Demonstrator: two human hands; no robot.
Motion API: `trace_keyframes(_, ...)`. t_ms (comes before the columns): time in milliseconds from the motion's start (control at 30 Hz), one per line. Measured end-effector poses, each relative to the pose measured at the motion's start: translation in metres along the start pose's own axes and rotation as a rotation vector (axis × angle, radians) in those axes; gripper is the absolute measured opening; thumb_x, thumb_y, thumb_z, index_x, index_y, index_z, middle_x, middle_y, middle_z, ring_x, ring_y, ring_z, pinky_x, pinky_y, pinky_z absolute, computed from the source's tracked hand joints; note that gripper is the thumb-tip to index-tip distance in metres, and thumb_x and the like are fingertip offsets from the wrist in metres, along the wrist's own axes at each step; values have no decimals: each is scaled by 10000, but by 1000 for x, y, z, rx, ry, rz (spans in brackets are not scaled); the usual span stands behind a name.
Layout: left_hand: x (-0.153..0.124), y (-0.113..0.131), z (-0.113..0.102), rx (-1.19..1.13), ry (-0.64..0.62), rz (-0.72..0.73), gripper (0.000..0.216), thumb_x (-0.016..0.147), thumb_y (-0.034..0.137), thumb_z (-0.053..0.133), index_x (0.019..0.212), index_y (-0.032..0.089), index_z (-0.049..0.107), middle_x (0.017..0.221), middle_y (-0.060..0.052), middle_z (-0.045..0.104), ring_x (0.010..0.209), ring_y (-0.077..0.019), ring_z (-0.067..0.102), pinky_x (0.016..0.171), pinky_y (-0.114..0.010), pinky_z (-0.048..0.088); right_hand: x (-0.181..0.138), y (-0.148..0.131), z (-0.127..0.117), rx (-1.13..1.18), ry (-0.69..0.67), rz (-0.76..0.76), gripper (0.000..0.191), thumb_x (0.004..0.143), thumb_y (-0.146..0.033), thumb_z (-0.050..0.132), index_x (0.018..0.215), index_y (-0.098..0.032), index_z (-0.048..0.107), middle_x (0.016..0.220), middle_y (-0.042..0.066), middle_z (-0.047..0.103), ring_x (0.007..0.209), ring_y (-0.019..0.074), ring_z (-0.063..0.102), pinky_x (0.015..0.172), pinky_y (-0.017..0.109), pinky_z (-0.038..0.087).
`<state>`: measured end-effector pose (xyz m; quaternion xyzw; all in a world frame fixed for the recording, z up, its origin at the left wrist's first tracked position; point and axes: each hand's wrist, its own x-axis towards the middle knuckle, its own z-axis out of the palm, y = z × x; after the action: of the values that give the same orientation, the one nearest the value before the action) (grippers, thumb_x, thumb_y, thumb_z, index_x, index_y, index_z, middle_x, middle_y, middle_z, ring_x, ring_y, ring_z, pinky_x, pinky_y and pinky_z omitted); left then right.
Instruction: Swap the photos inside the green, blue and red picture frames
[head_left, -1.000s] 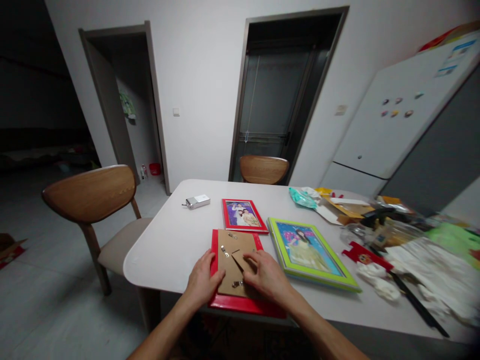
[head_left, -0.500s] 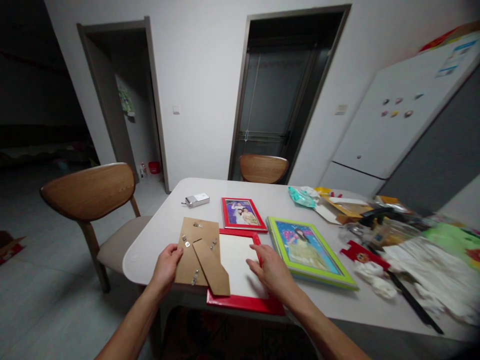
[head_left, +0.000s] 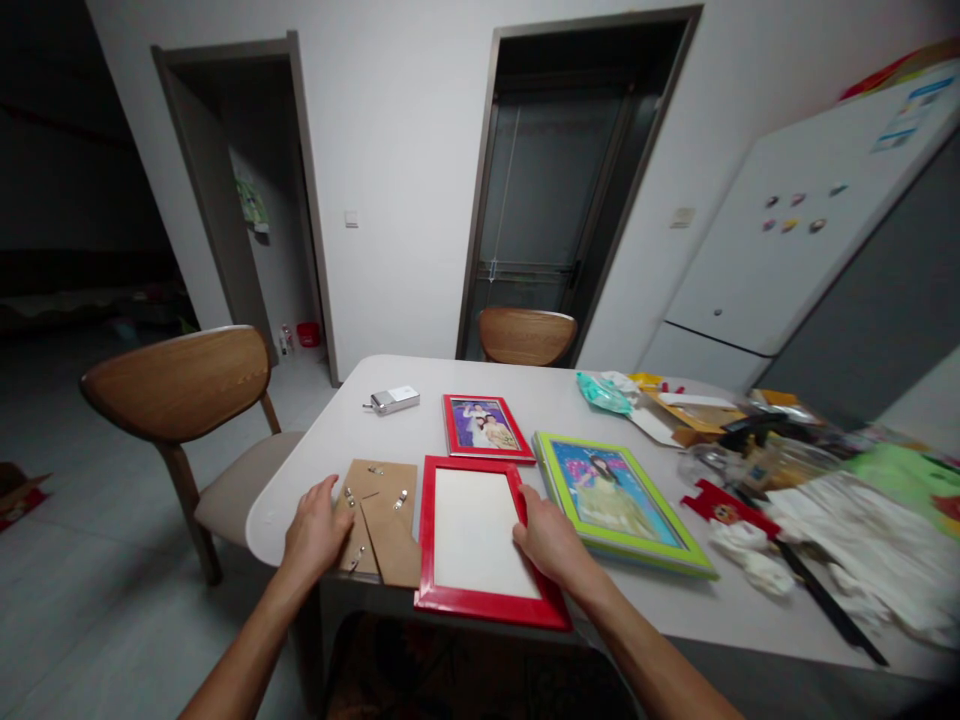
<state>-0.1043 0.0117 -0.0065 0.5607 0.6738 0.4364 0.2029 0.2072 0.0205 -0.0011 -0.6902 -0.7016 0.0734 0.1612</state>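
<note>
A red photo frame (head_left: 491, 604) with a white sheet inside lies near the table's front edge. My right hand (head_left: 551, 535) grips its right side, the thumb over the inner rim and the other fingers partly hidden. Left of the frame, a brown backing board (head_left: 397, 510) with metal clips and a stand leg rests on the table. Against that board's left edge lies my left hand (head_left: 315, 530), thumb on the board and index finger apart from it. Behind stands a smaller red-framed photo (head_left: 489, 428); a green-framed photo (head_left: 622, 495) lies to the right.
A small silver-and-white device (head_left: 395, 400) sits at the back left of the white table (head_left: 420, 375). Packaging, white cloth (head_left: 862, 550) and a long black strip (head_left: 832, 605) crowd the right side. Wooden chairs stand at the left (head_left: 187, 385) and the far side (head_left: 527, 337).
The brown board has come down onto the table, moving left off the red frame. My left hand has loosened from its pinch, and my right hand has closed on the frame's right side.
</note>
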Motion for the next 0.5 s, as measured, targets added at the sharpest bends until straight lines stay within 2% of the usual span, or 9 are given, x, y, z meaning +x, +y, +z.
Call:
trace_keyframes(67,-14,16,11,27,-33,82,468,623,186,556,1083,158,471,1110,-85,512,1069,-228,438,922,-364,314,1,1,-3,178,19,47,518,637,-124,450,1151,-88,399,928,141,588,783,197,558,688,269,385)
trace_keyframes(133,-33,36,27,50,-154,221,455,671,181,517,1118,136,443,1138,-108,497,1067,-216,446,919,-378,336,0,-1,-8,479,3,117,556,629,-125,438,1180,-113,367,955,113,592,748,171,572,666,253,410)
trace_keyframes(233,-61,68,56,12,-319,414,515,666,204,560,1157,173,408,1210,-99,455,1129,-221,396,953,-411,318,-5,-10,-20,1002,-72,249,641,633,-134,416,1253,-166,255,835,51,631,601,150,590,557,248,446)
trace_keyframes(300,-74,86,72,8,-381,512,587,644,228,605,1184,171,383,1261,-120,403,1156,-240,364,958,-427,318,-9,-18,-30,1240,-83,313,678,638,-145,433,1276,-192,209,725,18,640,526,147,582,508,251,452)
trace_keyframes(400,-82,106,85,47,-373,637,583,653,237,612,1183,155,383,1266,-140,392,1155,-254,361,956,-437,326,-13,-26,-40,1364,-72,331,670,628,-148,473,1260,-214,261,626,-12,629,458,136,556,472,245,448)
trace_keyframes(500,-83,116,87,84,-357,792,517,701,211,557,1180,138,375,1222,-142,439,1106,-239,414,917,-401,384,-14,-28,-44,1389,-81,311,661,613,-152,506,1239,-219,303,620,-24,623,446,121,539,475,241,448)
